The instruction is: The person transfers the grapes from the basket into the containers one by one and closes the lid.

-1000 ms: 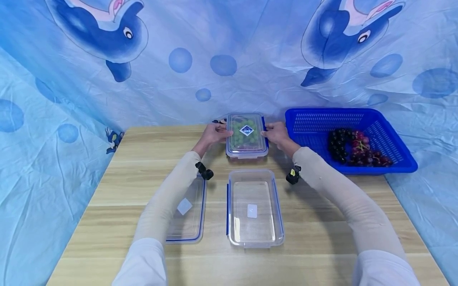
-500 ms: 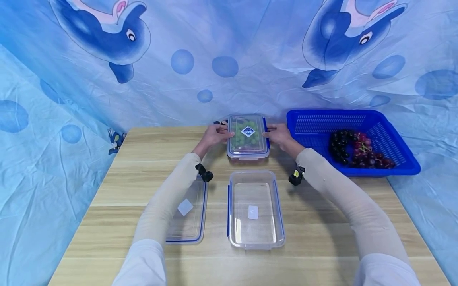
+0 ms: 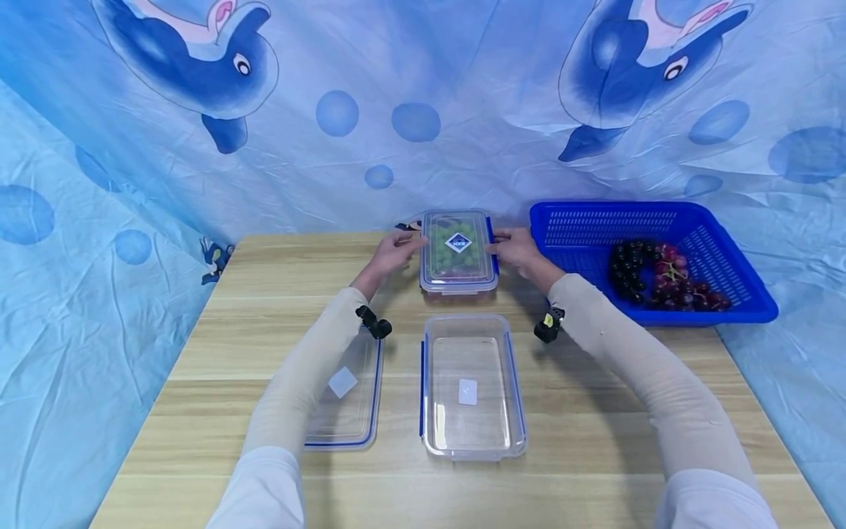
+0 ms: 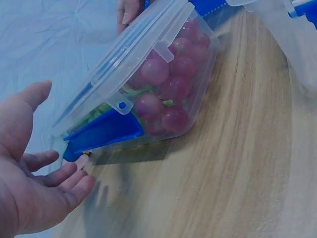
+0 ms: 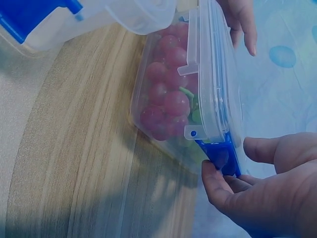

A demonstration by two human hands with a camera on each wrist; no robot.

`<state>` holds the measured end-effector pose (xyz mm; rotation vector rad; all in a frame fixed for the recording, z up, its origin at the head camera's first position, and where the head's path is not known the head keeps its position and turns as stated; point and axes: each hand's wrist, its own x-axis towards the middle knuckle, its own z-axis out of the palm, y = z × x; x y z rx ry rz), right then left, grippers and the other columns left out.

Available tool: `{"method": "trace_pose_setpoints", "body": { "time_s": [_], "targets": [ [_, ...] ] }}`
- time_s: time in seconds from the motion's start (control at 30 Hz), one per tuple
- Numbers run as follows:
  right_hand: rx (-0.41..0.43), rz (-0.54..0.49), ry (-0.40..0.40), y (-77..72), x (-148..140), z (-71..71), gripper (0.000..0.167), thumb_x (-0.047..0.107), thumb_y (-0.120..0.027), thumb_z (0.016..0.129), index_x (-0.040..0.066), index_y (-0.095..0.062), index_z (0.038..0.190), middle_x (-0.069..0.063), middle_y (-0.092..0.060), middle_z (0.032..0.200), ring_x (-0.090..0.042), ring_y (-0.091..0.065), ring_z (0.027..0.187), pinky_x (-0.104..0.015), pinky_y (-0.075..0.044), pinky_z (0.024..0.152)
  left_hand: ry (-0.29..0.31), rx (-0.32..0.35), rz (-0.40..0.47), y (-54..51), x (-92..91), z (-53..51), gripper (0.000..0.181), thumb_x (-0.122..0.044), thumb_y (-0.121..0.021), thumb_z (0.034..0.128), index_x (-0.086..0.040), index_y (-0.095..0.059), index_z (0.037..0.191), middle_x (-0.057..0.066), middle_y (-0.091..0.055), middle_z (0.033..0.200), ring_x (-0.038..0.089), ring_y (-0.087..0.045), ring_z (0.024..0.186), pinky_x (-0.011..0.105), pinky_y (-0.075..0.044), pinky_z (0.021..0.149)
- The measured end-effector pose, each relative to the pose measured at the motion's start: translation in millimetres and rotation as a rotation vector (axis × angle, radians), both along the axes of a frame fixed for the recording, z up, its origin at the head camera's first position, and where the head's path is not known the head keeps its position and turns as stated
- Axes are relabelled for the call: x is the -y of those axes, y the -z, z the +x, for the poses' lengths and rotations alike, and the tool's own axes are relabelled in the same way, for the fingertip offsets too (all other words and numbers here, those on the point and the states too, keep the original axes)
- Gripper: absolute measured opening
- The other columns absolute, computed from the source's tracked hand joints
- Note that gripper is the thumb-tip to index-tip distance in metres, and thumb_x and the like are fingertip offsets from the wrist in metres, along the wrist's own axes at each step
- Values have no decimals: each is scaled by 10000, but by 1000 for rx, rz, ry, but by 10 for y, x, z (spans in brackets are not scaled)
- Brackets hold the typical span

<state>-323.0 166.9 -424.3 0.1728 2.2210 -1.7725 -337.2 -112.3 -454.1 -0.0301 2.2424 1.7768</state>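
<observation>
A lidded clear box (image 3: 458,264) of green and red grapes stands at the table's back, its blue side latch (image 4: 106,131) sticking out in the left wrist view. Beside its left side is the left hand (image 3: 391,253), fingers spread and apart from the box (image 4: 171,94). The right hand (image 3: 518,250) is at the other side; in the right wrist view its thumb and fingers (image 5: 214,186) pinch the blue latch (image 5: 223,156) there. Nearer the front lies an open clear box (image 3: 472,419) with nothing in it.
A clear lid with blue edging (image 3: 350,419) lies left of the open box, partly under the left forearm. At the back right, a blue basket (image 3: 575,257) holds black grapes (image 3: 624,268) and red grapes (image 3: 687,294). A blue curtain (image 3: 410,66) hangs behind the table (image 3: 264,330).
The left hand has let go of the grape box's left side and moved slightly left, off it. The right hand has stayed at its side of the box.
</observation>
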Motion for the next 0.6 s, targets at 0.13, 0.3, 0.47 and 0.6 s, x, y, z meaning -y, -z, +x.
{"method": "trace_pose_setpoints", "body": {
  "time_s": [0.13,0.3,0.47,0.6],
  "targets": [
    [1,7,-3,-2,5,4,573,31,-605,1013,-41,-390,1539,-235,-470,1535,-370,-523,1360,-486,-505,1088,-18,88,92,45,-10,-10,861,-453,-726,947,-39,-324,1586,208,-515,1466,330,-558,1257,438,-518,1074],
    [1,22,-8,-6,12,7,571,43,-613,1012,-28,-402,1538,-228,-477,1532,-369,-531,1353,-484,-515,1077,-17,166,175,82,-36,-4,874,-382,-739,953,-15,-272,1595,216,-562,1443,320,-605,1279,387,-540,1058],
    [9,19,-11,-31,14,25,579,35,-614,1009,-30,-394,1541,-229,-475,1534,-363,-526,1358,-476,-515,1077,-27,191,205,57,-42,26,854,-306,-751,954,-12,-266,1593,224,-615,1371,333,-623,1251,401,-546,1049],
    [11,2,-9,-50,8,40,575,23,-612,1008,-41,-393,1537,-236,-482,1525,-363,-527,1353,-477,-515,1073,-43,181,161,19,-27,38,872,-340,-775,932,-20,-295,1586,193,-622,1382,305,-612,1270,396,-529,1071]
  ]
}}
